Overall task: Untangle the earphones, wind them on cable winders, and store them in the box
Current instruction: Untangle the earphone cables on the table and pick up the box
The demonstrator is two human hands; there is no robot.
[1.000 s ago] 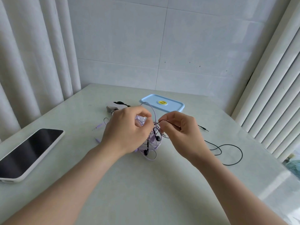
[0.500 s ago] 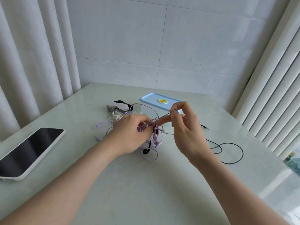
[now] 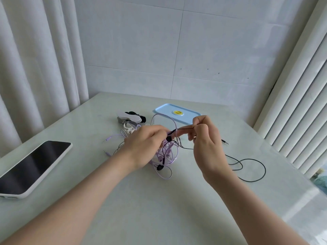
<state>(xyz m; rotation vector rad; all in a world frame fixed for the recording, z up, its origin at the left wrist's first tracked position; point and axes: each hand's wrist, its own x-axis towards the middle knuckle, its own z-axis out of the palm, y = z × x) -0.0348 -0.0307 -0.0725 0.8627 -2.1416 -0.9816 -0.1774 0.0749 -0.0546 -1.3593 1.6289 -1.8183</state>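
A knot of purple earphone cables (image 3: 166,156) hangs from my left hand (image 3: 145,144), which pinches it at the top, lifted a little off the table. A black earphone cable (image 3: 247,167) runs through that knot. My right hand (image 3: 205,138) pinches a stretch of the black cable and holds it taut up and to the right of the knot. The rest of the black cable loops on the table to the right, ending in a plug (image 3: 225,142). One black earbud (image 3: 159,167) dangles below the knot. Two purple plugs (image 3: 106,140) lie at the left.
A light blue box lid (image 3: 177,113) lies flat behind my hands. White, grey and black cable winders (image 3: 130,119) are piled left of it. A phone (image 3: 33,167) with a dark screen lies at the table's left edge. Curtains hang on both sides.
My right hand has drawn the black cable up and to the right, out of the knot. My left hand has moved slightly away from me, still holding the purple tangle.
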